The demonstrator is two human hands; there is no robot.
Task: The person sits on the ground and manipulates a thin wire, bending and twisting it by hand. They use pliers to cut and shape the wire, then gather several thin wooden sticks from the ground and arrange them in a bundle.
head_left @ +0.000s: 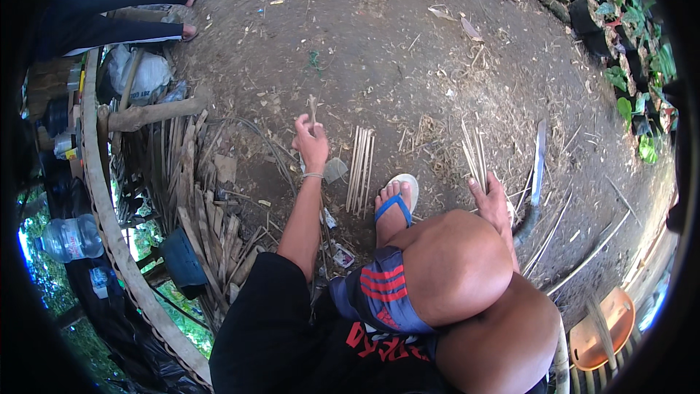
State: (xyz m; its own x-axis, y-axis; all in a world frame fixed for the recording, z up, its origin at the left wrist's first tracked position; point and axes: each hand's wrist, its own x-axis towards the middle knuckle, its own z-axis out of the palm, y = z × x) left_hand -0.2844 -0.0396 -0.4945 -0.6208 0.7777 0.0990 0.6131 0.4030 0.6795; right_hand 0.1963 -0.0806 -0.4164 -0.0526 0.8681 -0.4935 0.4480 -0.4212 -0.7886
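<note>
My left hand (312,144) is out over the dirt at the centre left, its fingers closed and slightly blurred. A short, pale, stick-like piece (313,106) rises from the fingertips, its outline smeared. Just to the right of that hand, several thin split wooden sticks (359,168) lie side by side on the ground. My right hand (496,201), beyond my knee, is closed round a small bundle of similar sticks (474,149), which fan out away from me. Right of this hand lies a machete (538,164), with its dark curved handle nearer to me.
Split firewood (211,233) is heaped at the left beside a blue-green bucket (184,257). A curved wooden rail (98,153) runs along that side. Another person's legs (120,14) are at the far left. Potted plants (627,73) line the far right; an orange plastic container (602,330) is near right.
</note>
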